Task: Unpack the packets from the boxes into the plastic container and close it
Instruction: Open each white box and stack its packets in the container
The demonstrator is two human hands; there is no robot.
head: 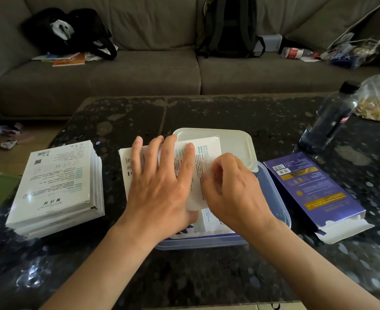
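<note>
Head view: both hands over the plastic container [278, 198], which sits open at mid desk [207, 113], near edge. Left hand [160, 186] lies flat with fingers spread, pressing on a white box [207, 151] held above the container. Right hand [233, 193] is curled, fingertips pinching a white packet [195, 200] at the box's near end; how far the packet is out, cannot tell. More white packets [213, 222] lie inside the container. Its white lid [231, 142] rests behind, touching the far rim. Stack of white boxes [57, 186] left of the hands. Purple box [312, 189] lies right of the container, its end flap open. Dark bottle [332, 117] stands far right.
</note>
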